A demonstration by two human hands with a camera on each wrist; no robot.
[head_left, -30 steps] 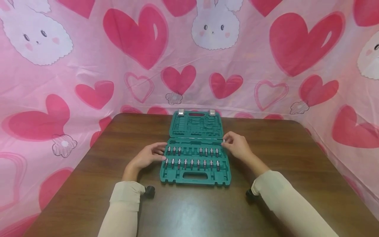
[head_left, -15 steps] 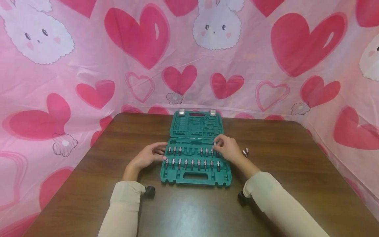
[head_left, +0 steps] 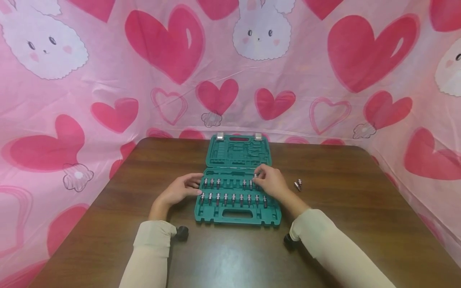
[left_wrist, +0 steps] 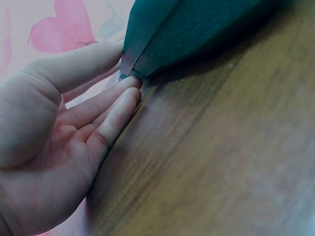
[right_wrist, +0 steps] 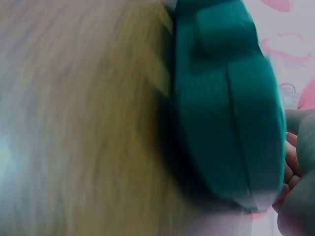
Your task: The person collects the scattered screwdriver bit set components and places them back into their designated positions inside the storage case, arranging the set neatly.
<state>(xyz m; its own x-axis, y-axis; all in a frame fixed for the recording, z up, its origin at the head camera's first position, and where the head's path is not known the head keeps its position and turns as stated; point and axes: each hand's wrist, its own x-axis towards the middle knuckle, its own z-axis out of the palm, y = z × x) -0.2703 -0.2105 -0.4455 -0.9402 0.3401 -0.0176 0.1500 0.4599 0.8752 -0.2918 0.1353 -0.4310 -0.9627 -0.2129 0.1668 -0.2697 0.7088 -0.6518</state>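
A green plastic tool case lies opened out on the wooden table in the head view. Its near half carries two rows of silver bit sockets, with a gap in the middle of the upper row. My right hand is over the right end of that row, pinching a bit socket between thumb and fingers; it hides the sockets beneath. At the case's left side, my left hand touches the edge with outstretched fingers. The right wrist view is blurred and shows mainly the case's side.
Two loose bit sockets lie on the table to the right of the case. The case lid, with moulded recesses and two metal latches, lies toward the back. A pink heart-patterned cloth hangs behind the wooden table.
My right hand has moved left from the case's right edge to over the upper row, with a bit socket in its fingertips. Two loose sockets came into view. The left hand stays put.
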